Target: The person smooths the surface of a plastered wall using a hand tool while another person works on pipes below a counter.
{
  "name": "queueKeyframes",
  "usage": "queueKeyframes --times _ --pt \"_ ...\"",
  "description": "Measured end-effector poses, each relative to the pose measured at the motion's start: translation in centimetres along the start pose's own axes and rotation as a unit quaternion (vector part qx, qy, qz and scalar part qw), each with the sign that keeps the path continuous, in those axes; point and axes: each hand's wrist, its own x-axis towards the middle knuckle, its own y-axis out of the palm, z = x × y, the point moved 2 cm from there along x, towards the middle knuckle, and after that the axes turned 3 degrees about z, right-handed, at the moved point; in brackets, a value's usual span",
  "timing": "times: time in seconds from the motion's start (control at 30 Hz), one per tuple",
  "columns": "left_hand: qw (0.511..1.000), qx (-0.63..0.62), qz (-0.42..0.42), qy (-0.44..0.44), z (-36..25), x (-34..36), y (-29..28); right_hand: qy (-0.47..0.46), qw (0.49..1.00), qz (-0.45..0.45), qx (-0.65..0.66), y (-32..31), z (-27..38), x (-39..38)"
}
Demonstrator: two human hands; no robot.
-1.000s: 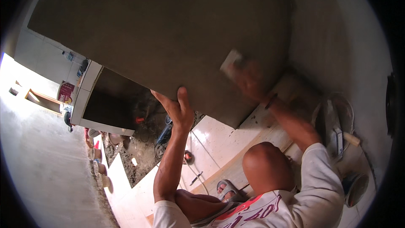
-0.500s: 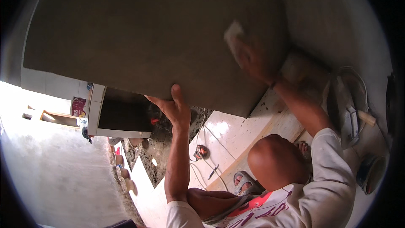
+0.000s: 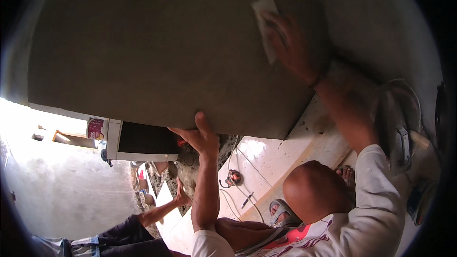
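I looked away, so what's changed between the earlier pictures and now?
The right hand has moved up the large grey-brown panel, farther from its lower edge, with the pale rectangular pad. Another person's leg has come into view at lower left. Nothing was visibly let go; the left hand stays at the panel's lower edge, thumb on its face.

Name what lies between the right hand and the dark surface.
In the head view, a pale flat pad lies between the right hand and the dark surface.

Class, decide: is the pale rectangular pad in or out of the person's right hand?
In: the bare right hand is wrapped over the pale rectangular pad, whose upper end shows beyond it.
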Motion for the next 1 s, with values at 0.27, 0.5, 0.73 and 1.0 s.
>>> queueKeyframes --times 0.27,0.5,0.73,1.0 --pt "0.996 -0.086 0.011 -0.03 0.2 0.2 0.0 -0.207 0.966 0.124 -0.097 2.5 4.3 -3.6" --pt "1.0 -0.019 0.014 -0.01 1.2 0.0 -0.7 -0.076 0.997 0.016 -0.028 2.0 7.2 7.0" --pt "0.996 -0.041 0.083 -0.006 0.9 0.3 -1.6 -0.244 0.944 0.178 -0.135 4.3 13.6 -0.4" --pt "0.975 0.132 0.034 0.173 -3.5 0.9 -3.9 -0.105 0.992 0.01 -0.063 0.7 8.4 8.5"
